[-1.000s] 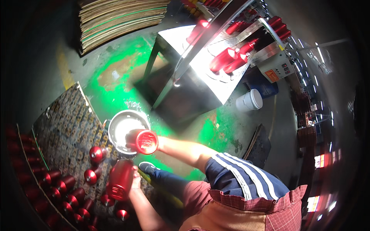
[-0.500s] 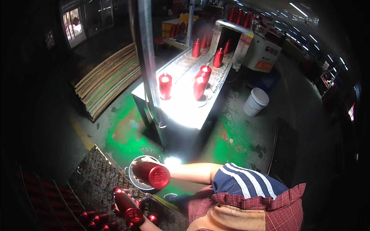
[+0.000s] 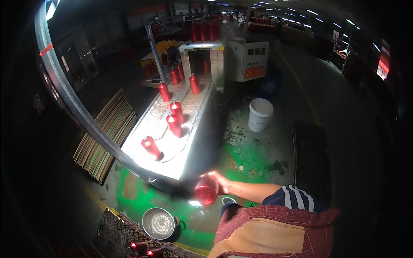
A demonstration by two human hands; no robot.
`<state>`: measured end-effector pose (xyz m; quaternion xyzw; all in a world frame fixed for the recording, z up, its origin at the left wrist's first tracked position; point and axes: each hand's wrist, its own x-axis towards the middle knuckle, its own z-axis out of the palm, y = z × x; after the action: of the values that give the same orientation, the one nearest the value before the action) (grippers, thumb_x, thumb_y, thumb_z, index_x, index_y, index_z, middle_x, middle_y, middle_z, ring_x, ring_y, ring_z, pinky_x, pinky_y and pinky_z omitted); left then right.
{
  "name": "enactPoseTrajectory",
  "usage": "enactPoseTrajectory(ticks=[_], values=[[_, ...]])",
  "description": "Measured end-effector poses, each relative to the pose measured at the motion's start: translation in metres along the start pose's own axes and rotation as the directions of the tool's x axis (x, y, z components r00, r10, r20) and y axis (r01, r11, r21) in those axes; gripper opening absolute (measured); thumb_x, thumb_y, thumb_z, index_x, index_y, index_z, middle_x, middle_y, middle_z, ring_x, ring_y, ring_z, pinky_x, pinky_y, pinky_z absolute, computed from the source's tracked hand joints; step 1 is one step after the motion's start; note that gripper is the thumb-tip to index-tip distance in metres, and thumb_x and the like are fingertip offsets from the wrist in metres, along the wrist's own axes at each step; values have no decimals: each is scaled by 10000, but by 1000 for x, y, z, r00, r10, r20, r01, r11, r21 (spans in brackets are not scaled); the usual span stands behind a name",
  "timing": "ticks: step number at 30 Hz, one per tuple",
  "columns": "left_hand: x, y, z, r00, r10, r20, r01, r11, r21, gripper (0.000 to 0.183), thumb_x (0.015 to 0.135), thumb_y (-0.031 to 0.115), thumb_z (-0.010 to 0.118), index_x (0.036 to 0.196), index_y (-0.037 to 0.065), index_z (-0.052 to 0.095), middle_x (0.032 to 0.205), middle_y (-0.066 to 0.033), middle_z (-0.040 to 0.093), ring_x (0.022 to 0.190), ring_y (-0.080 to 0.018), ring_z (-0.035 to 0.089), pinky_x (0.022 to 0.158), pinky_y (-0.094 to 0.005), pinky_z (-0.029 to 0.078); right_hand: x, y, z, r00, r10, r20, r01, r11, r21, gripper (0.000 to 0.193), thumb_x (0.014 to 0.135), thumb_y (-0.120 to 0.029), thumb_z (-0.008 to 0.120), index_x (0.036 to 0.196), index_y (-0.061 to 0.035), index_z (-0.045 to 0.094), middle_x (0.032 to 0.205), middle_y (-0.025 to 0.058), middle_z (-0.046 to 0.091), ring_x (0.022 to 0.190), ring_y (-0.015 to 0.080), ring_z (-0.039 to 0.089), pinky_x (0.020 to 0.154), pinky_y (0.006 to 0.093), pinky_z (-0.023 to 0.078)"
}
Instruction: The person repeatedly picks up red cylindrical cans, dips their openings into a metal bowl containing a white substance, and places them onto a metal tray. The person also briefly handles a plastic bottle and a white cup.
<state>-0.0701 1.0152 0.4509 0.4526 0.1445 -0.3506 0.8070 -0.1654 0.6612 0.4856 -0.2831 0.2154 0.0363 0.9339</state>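
Observation:
My right hand (image 3: 221,182) is wrapped around a shiny red metal bottle (image 3: 206,194), whose round base faces me. The bottle is tilted and sits just off the near right corner of a brightly lit conveyor table (image 3: 140,150). On that table several similar red bottles stand upright, the nearest red bottle (image 3: 151,148) close to its front end. My left hand is out of the picture. A wide metal pot (image 3: 158,223) with pale, glinting contents rests below, left of my right hand. Red bottles (image 3: 137,246) lie on a printed board at the lower edge.
A curved metal post (image 3: 81,112) crosses the left side. Stacked wooden strips (image 3: 105,135) lie left of the conveyor. At its far end stand a tunnel-like housing (image 3: 217,64) and a control box (image 3: 254,60). A white bucket (image 3: 260,115) stands on the floor to the right.
My right hand has carried its bottle from over the pot to beside the conveyor. My left hand, which held another red bottle, has left the picture. The view has shifted.

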Motion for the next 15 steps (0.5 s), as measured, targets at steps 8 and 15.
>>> enactPoseTrajectory(ticks=[8, 15], values=[[100, -52, 153, 992, -117, 40, 113, 989, 94, 572, 943, 423, 537, 1368, 46, 478, 1231, -161, 609, 993, -300, 636, 844, -419, 560, -33, -133, -124, 959, -144, -242, 184, 971, 152, 399, 942, -464, 456, 1185, -185, 606, 1283, 66, 598, 1227, 265, 547, 1050, 490, 430], [118, 2, 230, 987, 163, 9, -164, 983, 80, 574, 933, 442, 546, 1359, 61, 495, 1214, -148, 621, 992, -276, 637, 847, -403, 553, -33, -246, -215, 927, -181, -328, 243, 957, 157, 434, 935, -502, 479, 1223, -192, 575, 1165, 37, 625, 1105, 240, 583, 970, 469, 472]])
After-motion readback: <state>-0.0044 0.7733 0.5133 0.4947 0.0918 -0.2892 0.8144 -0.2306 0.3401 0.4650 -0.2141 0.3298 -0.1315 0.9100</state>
